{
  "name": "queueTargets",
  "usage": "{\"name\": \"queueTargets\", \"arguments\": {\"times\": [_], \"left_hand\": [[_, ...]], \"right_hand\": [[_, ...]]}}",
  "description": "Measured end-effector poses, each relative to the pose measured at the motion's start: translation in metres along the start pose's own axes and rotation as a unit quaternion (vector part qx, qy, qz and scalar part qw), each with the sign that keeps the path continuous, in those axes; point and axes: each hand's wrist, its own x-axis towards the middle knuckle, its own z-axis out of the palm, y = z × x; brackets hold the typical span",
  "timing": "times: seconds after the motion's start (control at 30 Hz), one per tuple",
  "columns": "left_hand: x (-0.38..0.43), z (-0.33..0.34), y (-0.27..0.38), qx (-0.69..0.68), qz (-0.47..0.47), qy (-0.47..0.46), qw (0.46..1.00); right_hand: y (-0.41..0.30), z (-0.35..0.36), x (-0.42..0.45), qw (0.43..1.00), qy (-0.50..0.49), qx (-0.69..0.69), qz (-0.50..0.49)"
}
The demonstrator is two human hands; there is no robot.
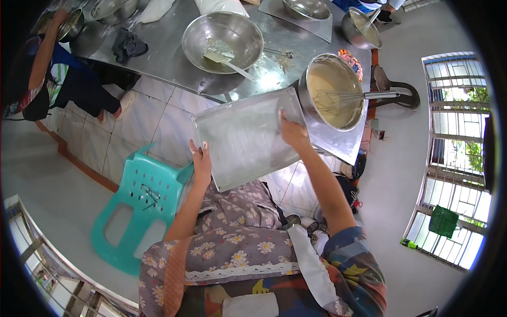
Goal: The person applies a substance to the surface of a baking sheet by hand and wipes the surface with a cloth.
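A rectangular metal baking pan (pixel 245 138) is tilted in front of me, its far right corner beside the steel table's edge. My left hand (pixel 202 164) holds its left rim, with pale smears on the fingertips. Over the right part of the pan is my right hand (pixel 295 132), one finger extended against the inner surface. Whether it also grips the rim cannot be told. To the right, a steel bowl (pixel 303 85) holds pale batter (pixel 330 77), and a wire whisk (pixel 380 95) rests in it.
The steel table (pixel 170 65) carries a large bowl (pixel 190 43) with a spatula (pixel 233 69), a dark cloth (pixel 128 45) and a patterned cloth (pixel 350 63). Another bowl with a whisk (pixel 370 21) stands farther right. A green plastic chair (pixel 146 174) holds eyeglasses (pixel 150 194). A person (pixel 59 75) stands at left.
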Motion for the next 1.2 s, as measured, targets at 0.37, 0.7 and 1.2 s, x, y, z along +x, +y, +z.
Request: {"name": "queueTargets", "arguments": {"times": [0.37,0.7,1.2], "left_hand": [[0.01,0.004,0.01,0.032,0.017,0.047,0.998],[0.012,0.013,0.023,0.041,0.016,0.038,0.998],[0.015,0.0,0.017,0.09,-0.008,-0.007,0.996]], "right_hand": [[-0.088,0.034,-0.057,0.989,-0.082,-0.073,-0.099],[-0.084,0.049,-0.051,0.995,-0.071,-0.022,-0.062],[-0.047,0.0,0.004,0.994,-0.003,0.099,0.038]]}}
